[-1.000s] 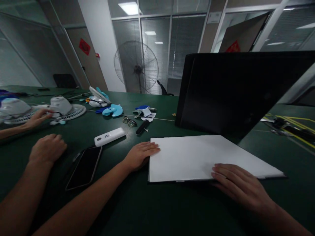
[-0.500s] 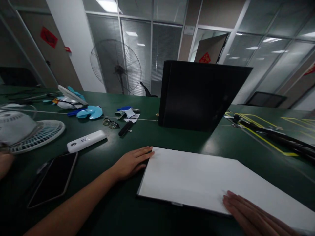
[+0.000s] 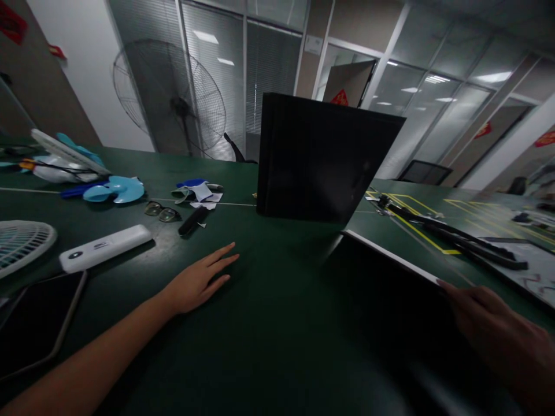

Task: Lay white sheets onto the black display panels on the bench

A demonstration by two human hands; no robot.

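You can read no words or numbers here. Beyond and left of your left hand point(image 3: 202, 280), the dark mark point(image 3: 103, 245) on the white, rounded, oblong device point(image 3: 113, 248) is blurred; far ahead, the red paper sign point(image 3: 340, 98) on the brown door point(image 3: 352, 80) is also illegible.

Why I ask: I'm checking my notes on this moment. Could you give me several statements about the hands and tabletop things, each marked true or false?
1. The right hand holds the white-edged panel by an edge. True.
2. The left hand has its fingers spread over the green table. True.
3. The left hand touches the white-edged panel. False: a gap lies between them.
4. The eyeglasses lie farther from the camera than the white device. True.
5. The white device stands upright. False: it lies flat.
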